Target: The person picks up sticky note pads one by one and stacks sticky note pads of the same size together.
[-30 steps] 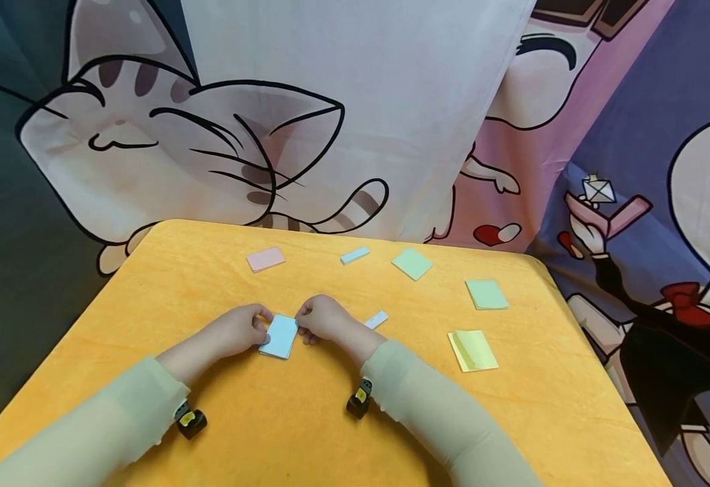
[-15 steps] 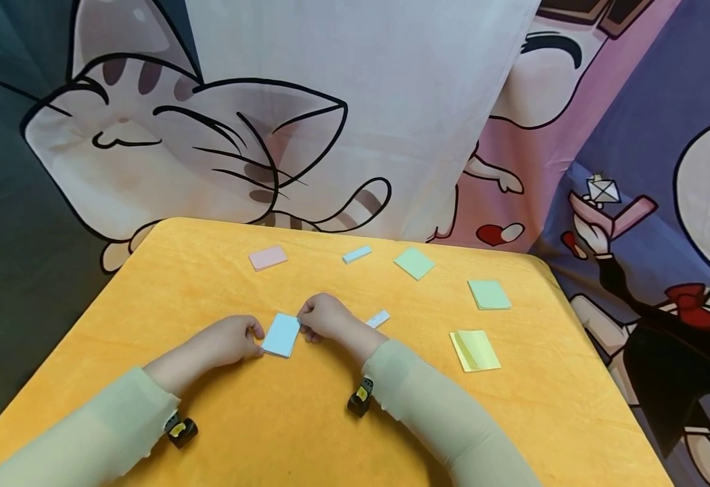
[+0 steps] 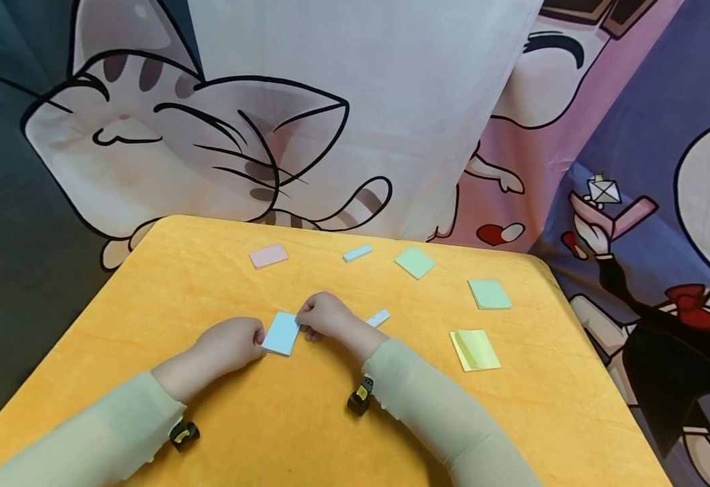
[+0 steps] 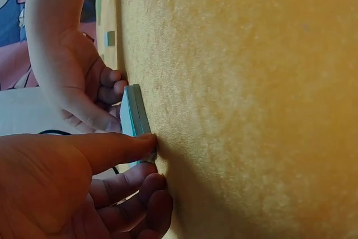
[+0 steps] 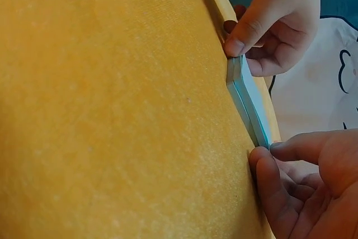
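A pale blue paper pad (image 3: 281, 333) sits between the person's two hands at the middle of the yellow tabletop (image 3: 306, 426). The wrist views show its edge in two layers, one on top of the other; whether it lies fully flat or is slightly raised, I cannot tell. The left hand (image 3: 230, 345) pinches the pad's near left corner, its grip narrowed to the pad's thickness, with the thumb on the edge and the other fingers curled beneath. The right hand (image 3: 328, 318) pinches the far right corner between thumb and forefinger, its grip just as narrow and its remaining fingers bent.

Just past the right wrist lies a whitish strip (image 3: 379, 318), partly hidden by the forearm. Toward the far edge are a pink pad (image 3: 268, 256), a small blue block (image 3: 357, 253) and a light green pad (image 3: 414, 262) turned cornerwise. Farther right, a second green pad (image 3: 489, 294) lies beyond a yellow pad (image 3: 475, 350) whose top sheet has a fold. Both arms wear pale green sleeves (image 3: 452, 412). Behind the tabletop hangs a cloth (image 3: 422, 101) printed with a smiling striped cat (image 3: 130, 155).
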Motion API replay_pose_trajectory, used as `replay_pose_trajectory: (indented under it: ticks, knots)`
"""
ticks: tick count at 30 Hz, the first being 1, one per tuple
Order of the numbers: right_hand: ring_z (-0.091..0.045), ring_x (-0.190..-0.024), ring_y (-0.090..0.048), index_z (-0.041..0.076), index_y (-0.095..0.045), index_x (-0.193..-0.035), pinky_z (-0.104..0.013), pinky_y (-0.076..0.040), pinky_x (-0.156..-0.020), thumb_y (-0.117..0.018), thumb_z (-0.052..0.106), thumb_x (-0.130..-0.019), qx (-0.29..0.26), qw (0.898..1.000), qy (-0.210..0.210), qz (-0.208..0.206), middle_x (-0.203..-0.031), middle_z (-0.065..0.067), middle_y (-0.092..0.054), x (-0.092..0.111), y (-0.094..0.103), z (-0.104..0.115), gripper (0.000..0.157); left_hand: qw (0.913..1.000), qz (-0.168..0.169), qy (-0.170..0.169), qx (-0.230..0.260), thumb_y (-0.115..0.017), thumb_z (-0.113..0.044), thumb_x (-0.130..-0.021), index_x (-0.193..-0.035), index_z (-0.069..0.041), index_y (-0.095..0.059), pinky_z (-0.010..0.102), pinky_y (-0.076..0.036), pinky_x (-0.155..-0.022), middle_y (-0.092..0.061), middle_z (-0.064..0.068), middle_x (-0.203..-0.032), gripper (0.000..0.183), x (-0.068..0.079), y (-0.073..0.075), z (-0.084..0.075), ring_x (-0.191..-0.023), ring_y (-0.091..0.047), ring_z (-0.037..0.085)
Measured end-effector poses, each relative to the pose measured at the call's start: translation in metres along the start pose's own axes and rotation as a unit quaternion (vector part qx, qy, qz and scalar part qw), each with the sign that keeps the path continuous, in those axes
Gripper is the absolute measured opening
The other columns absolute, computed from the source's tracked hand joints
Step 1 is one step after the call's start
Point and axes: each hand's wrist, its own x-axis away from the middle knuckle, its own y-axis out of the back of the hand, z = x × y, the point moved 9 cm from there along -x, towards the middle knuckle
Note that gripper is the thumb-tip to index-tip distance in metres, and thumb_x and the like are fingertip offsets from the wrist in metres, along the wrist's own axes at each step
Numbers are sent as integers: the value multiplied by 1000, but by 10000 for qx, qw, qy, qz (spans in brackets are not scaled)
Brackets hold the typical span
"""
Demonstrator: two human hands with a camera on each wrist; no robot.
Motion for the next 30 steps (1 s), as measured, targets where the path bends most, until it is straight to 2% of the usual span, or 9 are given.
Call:
replay_pose_trajectory:
  ticks: [6, 12, 16, 19, 22, 25, 30]
  knots:
    - [-18, -57, -64, 8, -71, -81, -30, -55, -55, -66, 14, -95, 19, 10000, 7, -26, -71, -7, -68, 0, 0, 0, 16, 10000, -4, -42, -76, -77, -26, -83, -80, -15, -57, 33, -40, -60, -56, -4, -73, 23, -1, 0, -4, -64, -48, 15]
    - [-18, -57, -64, 7, -70, -84, -30, -55, -55, -64, 15, -97, 31, 10000, 43, 8, -72, -7, -68, 1, 0, 1, 17, 9999, -12, -72, -109, -76, -24, -84, -79, -14, -56, 33, -39, -59, -55, -3, -72, 23, -1, 0, -6, -63, -48, 16]
    - [-18, -57, -64, 7, -69, -85, -31, -54, -55, -63, 15, -98, 28, 10000, 86, 24, -72, -7, -68, 1, -1, 1, 16, 9998, 170, -76, -82, -76, -26, -85, -81, -13, -56, 32, -39, -59, -55, -2, -73, 24, -1, -2, -6, -64, -48, 16]
    - [-19, -58, -64, 8, -69, -86, -31, -54, -55, -63, 17, -98, 49, 9999, 98, 24, -73, -7, -68, 1, 0, 1, 16, 9985, 513, -40, 185, -75, -28, -86, -93, -8, -60, 33, -40, -63, -58, 0, -79, 26, -2, -3, -6, -67, -49, 17]
    - [-20, -59, -65, 8, -69, -86, -32, -55, -55, -63, 17, -98, 35, 10000, 73, 30, -73, -7, -68, 1, 0, 0, 16, 9943, 824, 74, 669, -70, -27, -89, -114, 1, -59, 35, -42, -66, -59, 4, -84, 39, -4, -1, -5, -68, -51, 18]
    - [-19, -58, -64, 9, -70, -86, -31, -54, -55, -64, 17, -98, 26, 10000, 36, 27, -73, -7, -68, 0, 0, 0, 16, 9908, 818, 224, 1053, -65, -27, -93, -125, 5, -55, 34, -42, -66, -59, 5, -83, 46, -10, 2, -1, -67, -53, 18]
    - [-18, -58, -64, 8, -70, -86, -31, -54, -55, -64, 17, -98, -20, 10000, 40, 42, -73, -8, -68, 1, 0, 0, 16, 9857, 650, 406, 1499, -61, -25, -96, -122, 2, -58, 33, -43, -68, -61, 5, -78, 37, -26, 1, 8, -67, -56, 17]
